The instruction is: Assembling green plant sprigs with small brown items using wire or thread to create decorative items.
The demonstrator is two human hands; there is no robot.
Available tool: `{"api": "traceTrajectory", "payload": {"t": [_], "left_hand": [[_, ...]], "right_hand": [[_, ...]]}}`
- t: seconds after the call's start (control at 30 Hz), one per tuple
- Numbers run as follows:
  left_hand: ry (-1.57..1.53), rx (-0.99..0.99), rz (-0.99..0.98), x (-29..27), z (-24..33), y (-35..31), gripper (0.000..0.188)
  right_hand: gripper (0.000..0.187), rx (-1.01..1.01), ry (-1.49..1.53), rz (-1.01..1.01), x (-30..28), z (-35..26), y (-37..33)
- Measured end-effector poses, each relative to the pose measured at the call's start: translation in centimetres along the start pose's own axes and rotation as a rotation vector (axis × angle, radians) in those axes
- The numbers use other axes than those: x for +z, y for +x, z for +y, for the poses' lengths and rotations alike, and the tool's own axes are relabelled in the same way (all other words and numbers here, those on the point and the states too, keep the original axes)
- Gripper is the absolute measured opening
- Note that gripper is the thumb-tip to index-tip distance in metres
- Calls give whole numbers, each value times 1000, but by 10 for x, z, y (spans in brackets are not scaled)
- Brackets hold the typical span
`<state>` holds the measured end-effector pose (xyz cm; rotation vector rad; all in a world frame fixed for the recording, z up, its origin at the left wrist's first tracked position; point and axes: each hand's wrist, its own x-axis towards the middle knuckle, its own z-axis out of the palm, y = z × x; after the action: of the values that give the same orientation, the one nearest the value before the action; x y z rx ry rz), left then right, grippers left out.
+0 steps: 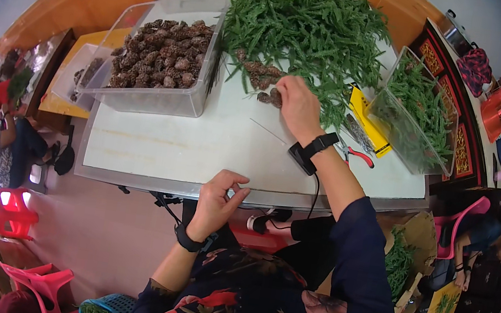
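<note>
Right of the plastic bin (167,101), the right hand (298,107) bends onto pinecones (271,97) at its left, grip unclear! Nearer than the bin, the left hand (217,202) curls loosely.

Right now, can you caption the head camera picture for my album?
Right hand at loose pine cones, green sprigs heaped beyond, left hand by the table edge.

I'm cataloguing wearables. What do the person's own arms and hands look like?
The left hand and right hand wear no gloves. A black left strap circles one wrist; the other has a black right strap with a boxy black case and dark cable. The dark blue sleeves end short of the wrists.
</note>
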<state>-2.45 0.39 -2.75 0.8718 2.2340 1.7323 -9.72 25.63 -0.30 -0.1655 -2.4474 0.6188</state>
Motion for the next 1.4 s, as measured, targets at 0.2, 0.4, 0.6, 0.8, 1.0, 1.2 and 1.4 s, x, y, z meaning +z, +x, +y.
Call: {"api": "traceTrajectory", "payload": {"t": [0.2,0.4,0.6,0.8,1.0,1.2,1.4], "left_hand": [[0,-15,-52,-3,-1,-3,26],[-522,-234,85,0,34,2,31],[-820,-369,-30,-5,62,10,25],[-806,-464,-267,-3,46,-1,18],[-801,-474,-145,2,46,-4,15],[-657,-366,-84,12,48,-6,13],[-578,-349,-112,26,54,-7,12]], "right_hand": [[11,267,439,42,-40,-16,-12],[12,585,956,-265,-83,-65,-49],[8,474,855,-417,-94,-92,-86],[8,307,688,-324,-92,-96,-106],[11,508,788,-227,-89,-105,-115],[14,573,915,-169,-77,-101,-147],[8,464,867,47,-69,-97,-156]]}}
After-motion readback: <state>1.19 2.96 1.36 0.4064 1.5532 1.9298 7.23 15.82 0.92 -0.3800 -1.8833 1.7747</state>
